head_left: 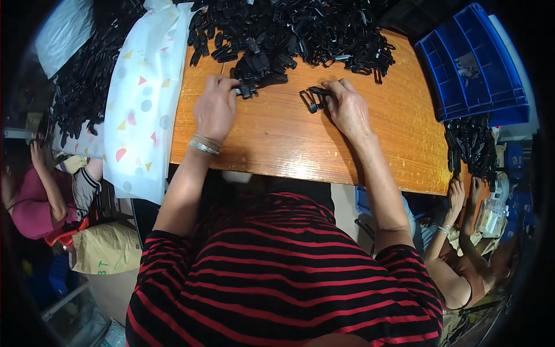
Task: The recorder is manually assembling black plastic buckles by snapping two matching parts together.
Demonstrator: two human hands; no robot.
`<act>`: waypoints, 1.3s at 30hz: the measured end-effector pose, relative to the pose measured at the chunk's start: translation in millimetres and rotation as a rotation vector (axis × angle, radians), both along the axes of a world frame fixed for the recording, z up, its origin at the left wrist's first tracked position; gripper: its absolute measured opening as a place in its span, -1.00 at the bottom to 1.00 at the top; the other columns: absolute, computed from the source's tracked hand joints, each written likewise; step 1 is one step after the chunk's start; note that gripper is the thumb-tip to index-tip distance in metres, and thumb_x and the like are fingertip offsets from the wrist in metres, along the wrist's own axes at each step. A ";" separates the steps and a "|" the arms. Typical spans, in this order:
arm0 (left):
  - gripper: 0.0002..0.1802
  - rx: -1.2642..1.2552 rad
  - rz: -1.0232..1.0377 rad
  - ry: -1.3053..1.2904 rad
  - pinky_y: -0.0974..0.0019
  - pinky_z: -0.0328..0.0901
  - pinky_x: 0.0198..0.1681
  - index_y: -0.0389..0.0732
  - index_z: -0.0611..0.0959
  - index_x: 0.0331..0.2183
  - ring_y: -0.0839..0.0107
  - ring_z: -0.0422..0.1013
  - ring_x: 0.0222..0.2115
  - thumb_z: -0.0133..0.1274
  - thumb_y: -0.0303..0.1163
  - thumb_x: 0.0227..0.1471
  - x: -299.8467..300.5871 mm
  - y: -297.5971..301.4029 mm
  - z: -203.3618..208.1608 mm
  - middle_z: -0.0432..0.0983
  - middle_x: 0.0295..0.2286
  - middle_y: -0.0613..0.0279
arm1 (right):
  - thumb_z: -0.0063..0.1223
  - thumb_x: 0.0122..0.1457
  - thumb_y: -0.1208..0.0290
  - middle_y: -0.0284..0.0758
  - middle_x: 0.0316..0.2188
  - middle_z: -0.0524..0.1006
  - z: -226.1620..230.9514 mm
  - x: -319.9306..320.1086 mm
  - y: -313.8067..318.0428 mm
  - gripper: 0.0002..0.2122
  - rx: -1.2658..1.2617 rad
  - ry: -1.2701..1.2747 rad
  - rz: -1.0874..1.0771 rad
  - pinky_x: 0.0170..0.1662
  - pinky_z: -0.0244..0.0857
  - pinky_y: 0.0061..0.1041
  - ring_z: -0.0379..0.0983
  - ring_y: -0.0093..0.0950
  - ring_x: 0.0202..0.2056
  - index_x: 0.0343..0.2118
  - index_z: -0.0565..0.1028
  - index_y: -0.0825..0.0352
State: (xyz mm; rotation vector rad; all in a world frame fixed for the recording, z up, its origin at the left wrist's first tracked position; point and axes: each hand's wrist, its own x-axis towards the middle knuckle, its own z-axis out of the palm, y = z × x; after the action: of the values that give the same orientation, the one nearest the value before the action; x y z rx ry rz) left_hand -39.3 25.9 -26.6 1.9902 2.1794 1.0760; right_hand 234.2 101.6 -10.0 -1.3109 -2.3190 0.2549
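"How far along?"
"Gripping a small black plastic clip [245,91] in the left hand [215,110], beside the wide heap of black plastic buckle pieces [300,34]; pinching a dark open-framed plastic buckle [313,107] in the right hand [348,109], nearer than the heap. Judging by the heap, much left; nothing recognisable as finished."
"Hidden?"
"Partly covered by fingers, perhaps unjoined; too small to tell."

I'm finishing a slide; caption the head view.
Left hand and right hand handle small black parts near a black heap on a wooden table.

a dark blocky part [247,91] and a tilted, seemingly buckle-like black frame [313,107] sit apart.
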 end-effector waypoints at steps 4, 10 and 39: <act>-0.85 0.037 -0.103 -0.104 0.23 0.34 -0.27 -0.21 0.61 -0.30 0.10 0.45 -0.30 0.03 -0.53 0.02 7.6 -13.1 2.2 0.48 -0.31 0.11 | 0.13 0.07 0.53 -0.17 -0.31 0.49 1.5 -6.0 -10.8 -0.82 0.011 0.047 -0.074 -0.32 0.37 -0.30 0.50 -0.19 -0.39 -0.23 0.53 0.36; -0.83 0.081 -0.132 -0.309 0.21 0.36 -0.31 -0.18 0.63 -0.30 0.13 0.46 -0.31 0.05 -0.53 0.00 1.2 -21.9 1.7 0.50 -0.32 0.12 | 0.21 0.04 0.43 -0.16 -0.39 0.49 -2.6 -28.9 -29.9 -0.83 0.040 0.004 -0.039 -0.36 0.38 -0.28 0.49 -0.16 -0.42 -0.32 0.55 0.36; -0.71 -0.232 -0.423 0.222 0.19 0.37 -0.31 -0.23 0.57 -0.17 0.14 0.44 -0.36 0.08 -0.53 -0.02 -41.6 -1.1 17.1 0.38 -0.35 0.17 | 0.25 0.02 0.44 -0.15 -0.40 0.50 -0.7 -49.9 -57.4 -0.77 -0.182 0.173 0.143 -0.39 0.37 -0.39 0.51 -0.25 -0.44 -0.32 0.46 0.43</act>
State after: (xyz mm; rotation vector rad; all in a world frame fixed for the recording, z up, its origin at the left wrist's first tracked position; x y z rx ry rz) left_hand -80.9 24.8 -9.5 2.3917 1.7356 0.5456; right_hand 184.3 44.1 -10.7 -1.1556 -2.2859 0.6140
